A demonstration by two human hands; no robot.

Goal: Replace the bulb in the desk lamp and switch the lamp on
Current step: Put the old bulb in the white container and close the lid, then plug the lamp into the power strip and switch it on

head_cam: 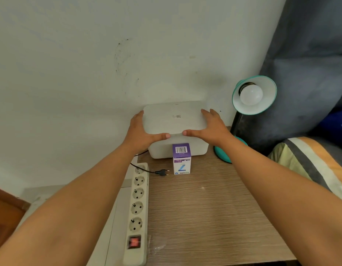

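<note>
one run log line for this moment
both hands on white box lid | left hand | right hand | bulb in lamp | plug unplugged

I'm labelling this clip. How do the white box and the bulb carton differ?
The white box is wide, plain and held at its lid by both hands, left and right; the bulb carton is small, upright, purple-printed and untouched. Both sit on the wooden table.

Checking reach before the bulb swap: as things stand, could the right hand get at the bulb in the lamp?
Probably yes. The bulb sits exposed in the teal shade, which faces the person, with nothing in front of it. The right hand would first have to let go of the white box lid.
</note>
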